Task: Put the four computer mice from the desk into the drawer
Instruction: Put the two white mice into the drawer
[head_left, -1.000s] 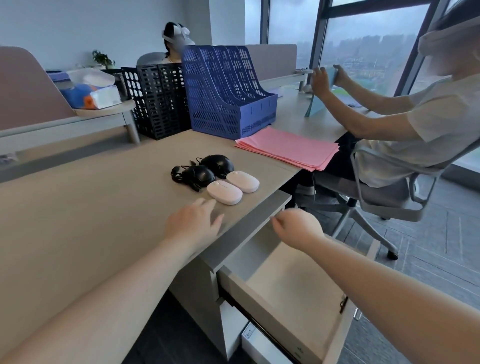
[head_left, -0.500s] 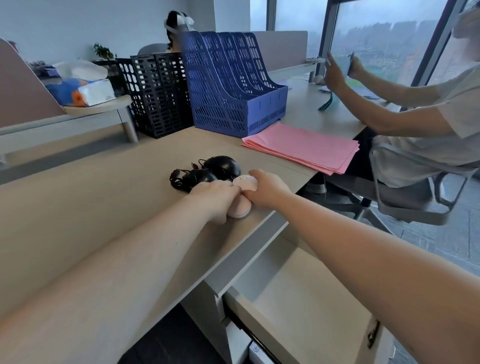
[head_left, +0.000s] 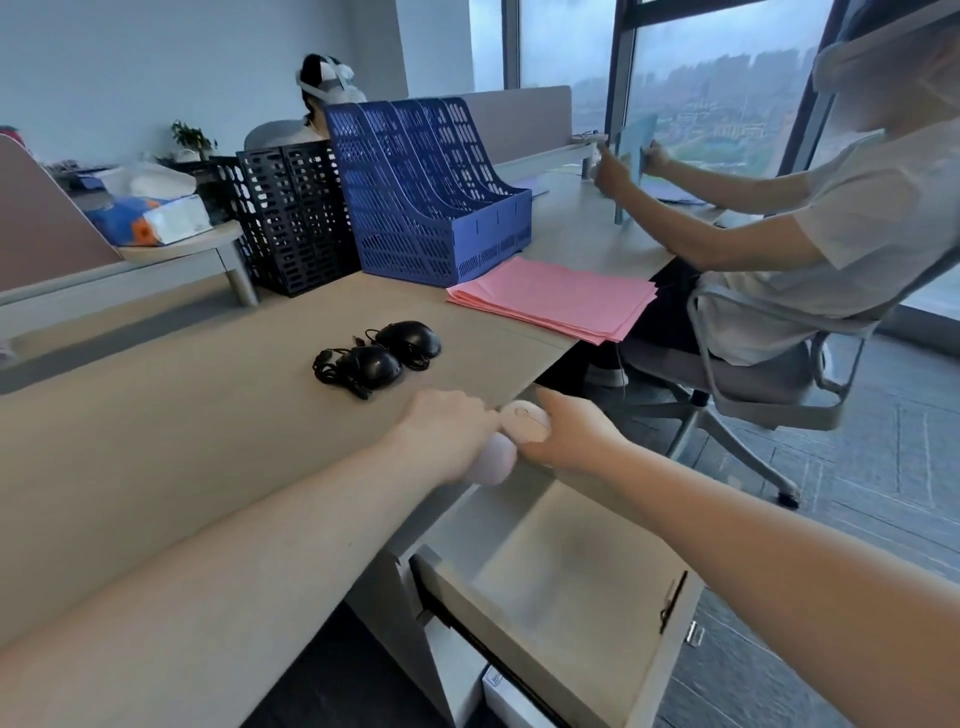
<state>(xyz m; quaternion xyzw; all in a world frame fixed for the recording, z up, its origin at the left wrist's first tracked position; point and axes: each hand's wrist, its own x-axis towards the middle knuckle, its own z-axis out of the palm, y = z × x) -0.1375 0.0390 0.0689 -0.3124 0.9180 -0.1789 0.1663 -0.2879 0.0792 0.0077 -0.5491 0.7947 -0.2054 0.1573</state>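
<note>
Two black wired mice sit on the desk (head_left: 156, 426), the nearer one (head_left: 375, 365) beside its coiled cable and the farther one (head_left: 410, 336) behind it. My left hand (head_left: 447, 428) is closed on a pale pink mouse (head_left: 491, 462) at the desk's front edge. My right hand (head_left: 574, 434) grips a second pale pink mouse (head_left: 525, 422) right next to it. Both pink mice are lifted off the desk, above the back end of the open drawer (head_left: 561, 587), whose visible floor is bare.
A stack of pink paper (head_left: 556, 299) lies at the desk's right. Behind it stand a blue file rack (head_left: 431, 197) and a black one (head_left: 291, 218). A seated person (head_left: 810, 218) on a wheeled chair (head_left: 763, 384) is close on the right.
Both hands reached the two pink mice, closed on them, and have drawn them back from beside the black mice to the desk edge over the drawer.
</note>
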